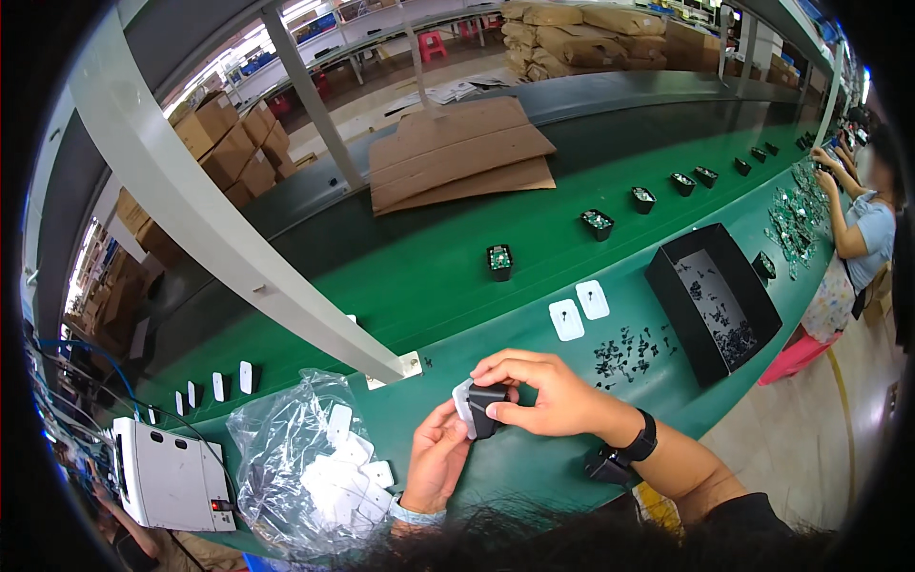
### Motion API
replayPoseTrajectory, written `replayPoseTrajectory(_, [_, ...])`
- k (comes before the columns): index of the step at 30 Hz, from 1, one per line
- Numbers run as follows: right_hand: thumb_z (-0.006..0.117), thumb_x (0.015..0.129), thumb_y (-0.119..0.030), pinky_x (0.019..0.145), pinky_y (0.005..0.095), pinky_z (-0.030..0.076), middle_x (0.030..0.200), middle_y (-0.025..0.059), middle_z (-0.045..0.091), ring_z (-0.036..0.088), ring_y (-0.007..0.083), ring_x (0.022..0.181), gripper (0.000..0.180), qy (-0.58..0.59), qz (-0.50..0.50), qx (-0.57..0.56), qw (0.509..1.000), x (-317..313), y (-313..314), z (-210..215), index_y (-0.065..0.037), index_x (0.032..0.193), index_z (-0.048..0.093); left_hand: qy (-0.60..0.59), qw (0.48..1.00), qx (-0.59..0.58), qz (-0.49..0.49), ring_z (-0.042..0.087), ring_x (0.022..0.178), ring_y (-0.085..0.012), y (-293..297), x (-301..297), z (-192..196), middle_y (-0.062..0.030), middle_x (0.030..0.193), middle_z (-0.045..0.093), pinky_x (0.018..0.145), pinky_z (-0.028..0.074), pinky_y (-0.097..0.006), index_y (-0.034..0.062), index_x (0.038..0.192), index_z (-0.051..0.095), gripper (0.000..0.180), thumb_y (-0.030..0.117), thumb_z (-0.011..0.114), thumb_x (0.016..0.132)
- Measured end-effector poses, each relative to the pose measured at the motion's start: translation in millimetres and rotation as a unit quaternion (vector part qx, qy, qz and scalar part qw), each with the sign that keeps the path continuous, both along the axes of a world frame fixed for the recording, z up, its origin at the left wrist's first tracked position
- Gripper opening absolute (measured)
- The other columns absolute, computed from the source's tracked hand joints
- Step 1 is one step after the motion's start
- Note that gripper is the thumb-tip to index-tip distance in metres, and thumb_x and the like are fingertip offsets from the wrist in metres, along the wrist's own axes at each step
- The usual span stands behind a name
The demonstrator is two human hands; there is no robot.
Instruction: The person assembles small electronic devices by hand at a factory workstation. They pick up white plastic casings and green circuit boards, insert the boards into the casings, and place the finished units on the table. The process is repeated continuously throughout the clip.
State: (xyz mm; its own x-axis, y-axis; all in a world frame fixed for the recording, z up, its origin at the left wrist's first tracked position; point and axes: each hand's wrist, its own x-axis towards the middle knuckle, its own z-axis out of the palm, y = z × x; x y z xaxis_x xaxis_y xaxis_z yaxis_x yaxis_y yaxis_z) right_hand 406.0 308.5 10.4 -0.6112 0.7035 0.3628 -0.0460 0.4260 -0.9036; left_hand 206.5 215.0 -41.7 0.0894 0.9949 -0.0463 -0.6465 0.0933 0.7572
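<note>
Close in front of me, a small black plastic housing (488, 407) and a white cover plate (463, 402) are held together, tilted. My left hand (440, 453) grips the white plate's side from below. My right hand (553, 393) closes its fingers and thumb round the black housing. Whether the two parts are fully joined cannot be seen. Beyond my right hand lie two white plates (566, 320), each with a small black piece on it. Near them several small black parts (629, 357) are scattered on the green bench (534, 472). Another black housing (610, 467) sits by my right forearm.
A plastic bag (276, 429) of white plates lies left, beside a white machine (176, 477). Right stands a black box (679, 286) with small parts. Housings with circuit boards (499, 259) line the green belt (419, 286). A metal post (238, 257) rises ahead. A person (863, 229) works far right.
</note>
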Motion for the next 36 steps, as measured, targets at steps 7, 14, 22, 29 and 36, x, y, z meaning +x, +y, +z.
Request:
replayPoseTrajectory(7, [0.075, 0.083, -0.008, 0.072, 0.0285, 0.054, 0.120, 0.0114, 0.064, 0.063, 0.0163, 0.081, 0.033, -0.030, 0.000, 0.012, 0.999, 1, -2, 3, 0.000, 0.115, 0.068, 0.059, 0.998, -0.010, 0.012, 0.061, 0.120, -0.0213, -3, 3, 1, -0.0174, 0.128, 0.064, 0.104, 0.047, -0.034, -0.0054, 0.133, 0.055, 0.040, -0.002, 0.063, 0.095])
replayPoseTrajectory(14, [0.074, 0.087, -0.005, 0.080, 0.0303, 0.056, 0.121, 0.0118, 0.064, 0.067, 0.0180, 0.089, 0.028, 0.001, 0.013, -0.021, 1.000, -4, -3, -1, 0.000, 0.114, 0.069, 0.133, 0.986, 0.049, 0.090, 0.066, 0.110, -0.0216, -5, 3, 0, -0.0162, 0.123, 0.066, 0.094, 0.054, -0.033, -0.0066, 0.127, 0.060, 0.039, -0.007, 0.070, 0.089])
replayPoseTrajectory(22, [0.071, 0.088, 0.005, 0.094, 0.0351, 0.057, 0.123, 0.0172, 0.064, 0.065, 0.0212, 0.112, 0.029, 0.043, -0.014, -0.197, 0.979, -38, -10, -23, 0.003, 0.112, 0.056, 0.529, 0.775, 0.165, 0.303, 0.070, 0.096, -0.0218, -5, 8, 20, -0.0149, 0.110, 0.070, 0.084, 0.056, -0.032, -0.0016, 0.107, 0.074, 0.034, 0.003, 0.084, 0.075])
replayPoseTrajectory(29, [0.071, 0.083, -0.005, 0.069, 0.0309, 0.055, 0.102, 0.0127, 0.069, 0.068, 0.0141, 0.086, 0.028, -0.152, -0.124, -0.052, 0.979, -110, 116, -26, 0.000, 0.108, 0.060, 0.519, 0.780, 0.128, 0.325, 0.065, 0.105, -0.0318, -8, 1, 29, -0.0162, 0.114, 0.068, 0.088, 0.053, -0.040, 0.0002, 0.107, 0.068, 0.027, 0.009, 0.075, 0.082])
replayPoseTrajectory(36, [0.076, 0.085, -0.013, 0.081, 0.0418, 0.055, 0.100, 0.0126, 0.070, 0.070, 0.0295, 0.087, 0.031, -0.207, -0.127, 0.161, 0.957, -134, 155, -55, -0.006, 0.110, 0.059, 0.673, 0.621, 0.129, 0.381, 0.061, 0.089, -0.0356, -13, -34, 29, -0.0148, 0.089, 0.066, 0.081, 0.047, -0.045, 0.0025, 0.086, 0.068, 0.012, 0.001, 0.062, 0.075])
